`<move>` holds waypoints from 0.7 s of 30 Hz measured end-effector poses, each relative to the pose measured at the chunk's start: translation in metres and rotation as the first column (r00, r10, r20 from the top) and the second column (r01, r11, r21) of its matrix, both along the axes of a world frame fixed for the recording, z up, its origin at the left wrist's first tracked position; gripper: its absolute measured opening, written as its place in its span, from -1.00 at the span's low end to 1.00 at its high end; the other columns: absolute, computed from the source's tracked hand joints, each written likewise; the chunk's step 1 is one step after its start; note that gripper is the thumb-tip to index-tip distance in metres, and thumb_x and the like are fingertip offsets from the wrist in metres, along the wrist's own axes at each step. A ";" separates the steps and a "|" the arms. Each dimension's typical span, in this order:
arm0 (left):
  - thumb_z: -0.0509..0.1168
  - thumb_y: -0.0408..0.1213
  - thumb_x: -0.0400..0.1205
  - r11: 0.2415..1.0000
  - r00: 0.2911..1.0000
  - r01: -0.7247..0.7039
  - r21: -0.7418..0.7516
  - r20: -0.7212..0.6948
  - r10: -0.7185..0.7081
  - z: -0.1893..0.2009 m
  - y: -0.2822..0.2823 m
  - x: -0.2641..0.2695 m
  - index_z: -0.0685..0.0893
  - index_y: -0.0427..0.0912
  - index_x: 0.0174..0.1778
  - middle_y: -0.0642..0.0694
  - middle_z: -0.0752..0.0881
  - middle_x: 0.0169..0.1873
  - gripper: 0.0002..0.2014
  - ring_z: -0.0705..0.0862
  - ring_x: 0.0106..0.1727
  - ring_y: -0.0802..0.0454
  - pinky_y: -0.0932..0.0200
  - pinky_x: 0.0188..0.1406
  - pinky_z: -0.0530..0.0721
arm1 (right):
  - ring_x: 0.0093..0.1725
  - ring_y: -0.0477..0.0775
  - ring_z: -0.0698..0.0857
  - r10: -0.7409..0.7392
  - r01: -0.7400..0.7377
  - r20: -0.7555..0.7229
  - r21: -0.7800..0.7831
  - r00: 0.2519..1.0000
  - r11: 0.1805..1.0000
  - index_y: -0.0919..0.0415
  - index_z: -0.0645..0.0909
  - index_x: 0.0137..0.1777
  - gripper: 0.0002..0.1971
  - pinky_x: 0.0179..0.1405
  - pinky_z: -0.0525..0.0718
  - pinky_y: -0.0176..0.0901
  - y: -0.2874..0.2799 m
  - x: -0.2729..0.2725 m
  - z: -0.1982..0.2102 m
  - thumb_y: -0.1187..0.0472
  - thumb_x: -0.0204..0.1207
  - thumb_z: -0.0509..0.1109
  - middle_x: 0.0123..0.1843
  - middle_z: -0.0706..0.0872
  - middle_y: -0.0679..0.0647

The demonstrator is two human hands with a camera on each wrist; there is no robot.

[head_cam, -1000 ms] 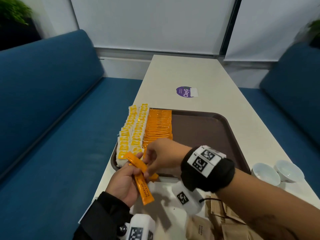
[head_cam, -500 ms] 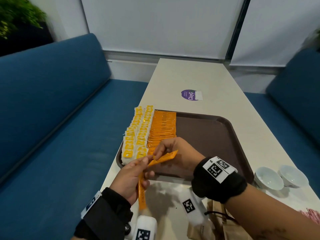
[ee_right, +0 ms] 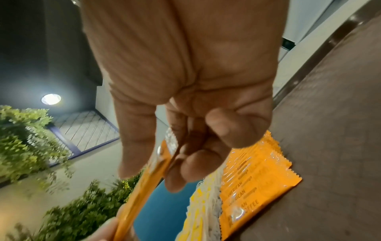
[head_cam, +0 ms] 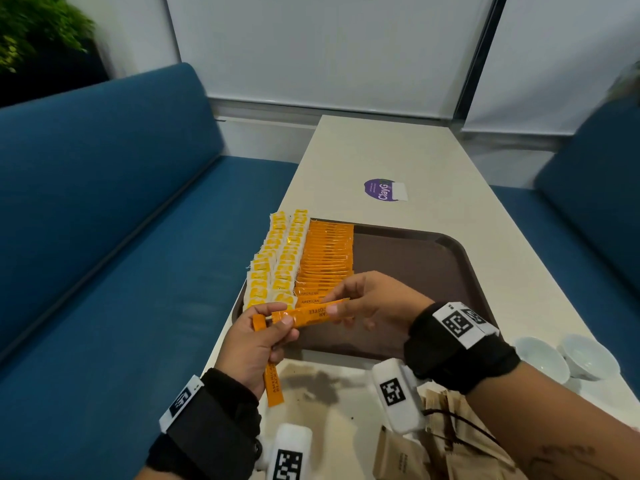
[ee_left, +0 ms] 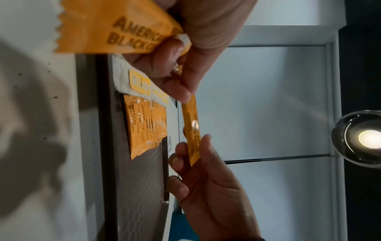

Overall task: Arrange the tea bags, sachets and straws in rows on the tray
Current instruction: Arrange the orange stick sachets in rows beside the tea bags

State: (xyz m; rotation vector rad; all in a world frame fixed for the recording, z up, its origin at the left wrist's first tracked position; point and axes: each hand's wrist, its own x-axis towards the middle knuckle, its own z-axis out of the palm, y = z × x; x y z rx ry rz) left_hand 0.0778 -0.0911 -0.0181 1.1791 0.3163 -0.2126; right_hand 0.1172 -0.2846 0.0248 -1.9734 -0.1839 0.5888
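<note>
A brown tray [head_cam: 415, 271] lies on the table. Along its left side run two rows of yellow and white tea bags [head_cam: 277, 258] and a row of orange coffee sachets [head_cam: 325, 254]. Over the tray's near left corner, both hands hold one orange sachet [head_cam: 308, 313] level. My left hand [head_cam: 280, 315] pinches its left end, and my right hand [head_cam: 334, 303] pinches its right end. A second orange sachet [head_cam: 273, 386] hangs down from my left palm. The left wrist view shows the shared sachet [ee_left: 190, 130] and the hanging one [ee_left: 115, 29]. In the right wrist view, thumb and fingers pinch the sachet [ee_right: 144, 187] above the row [ee_right: 253, 187].
Brown paper sachets [head_cam: 450, 445] lie in a loose heap at the table's near edge under my right forearm. Two white bowls [head_cam: 540, 355] stand right of the tray. A purple sticker [head_cam: 381, 189] is beyond it. Blue sofas flank the table. The tray's right half is bare.
My right hand has drawn one orange sachet out of the pair in my left hand and turned it level. Both hands now hold its ends, slightly farther over the tray.
</note>
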 end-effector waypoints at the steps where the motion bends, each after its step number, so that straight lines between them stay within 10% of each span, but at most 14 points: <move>1: 0.28 -0.52 0.58 1.000 1.000 0.006 0.012 -0.001 -0.006 0.000 0.000 0.000 0.59 -0.23 -0.02 -0.20 0.67 -0.29 -0.86 0.69 -0.50 0.14 0.40 -0.76 0.40 | -0.38 -0.17 0.62 0.015 -0.014 0.023 -0.034 1.000 0.999 0.12 0.70 -0.10 -0.93 -0.54 0.45 -0.40 0.001 -0.001 0.001 0.21 0.44 0.52 -0.25 0.72 0.06; 7: 0.28 -0.53 0.58 0.999 1.000 0.026 0.038 -0.016 -0.025 -0.004 -0.003 0.001 0.57 -0.23 -0.03 -0.20 0.68 -0.30 -0.86 0.71 -0.47 0.11 0.39 -0.77 0.40 | -0.18 -0.09 0.63 0.131 -0.093 0.118 -0.285 0.984 0.954 -0.02 0.63 -0.27 -0.82 0.00 0.62 -0.13 0.014 0.000 -0.001 0.21 0.36 0.59 -0.22 0.68 -0.07; 11: 0.26 -0.54 0.59 1.000 0.999 0.002 -0.027 -0.047 -0.004 -0.005 -0.004 -0.001 0.51 -0.20 -0.10 -0.22 0.71 -0.26 -0.86 0.77 -0.42 0.06 0.40 -0.77 0.40 | -0.32 -0.06 0.66 -0.087 0.089 -0.058 0.039 0.995 0.995 0.18 0.61 -0.21 -0.85 -0.29 0.65 -0.22 0.015 -0.005 -0.002 0.40 0.42 0.51 -0.28 0.70 0.04; 14: 0.25 -0.55 0.59 0.998 0.998 0.008 -0.067 -0.063 -0.012 -0.007 -0.010 -0.003 0.44 -0.18 -0.16 -0.23 0.70 -0.25 -0.81 0.79 -0.38 0.02 0.40 -0.77 0.38 | -0.42 -0.05 0.59 -0.203 0.329 -0.329 0.394 0.922 0.858 0.24 0.59 -0.24 -0.85 -0.52 0.49 -0.30 0.023 -0.010 -0.006 0.49 0.44 0.41 -0.27 0.68 0.15; 21: 0.27 -0.53 0.58 0.998 0.996 0.050 -0.023 -0.076 -0.052 -0.009 -0.012 0.000 0.50 -0.19 -0.11 -0.14 0.75 -0.36 -0.85 0.80 -0.31 0.00 0.38 -0.73 0.41 | -0.29 -0.02 0.61 -0.238 0.283 -0.174 0.317 0.956 0.905 0.17 0.58 -0.26 -0.84 -0.44 0.56 -0.21 0.028 0.001 -0.004 0.36 0.53 0.40 -0.33 0.66 0.06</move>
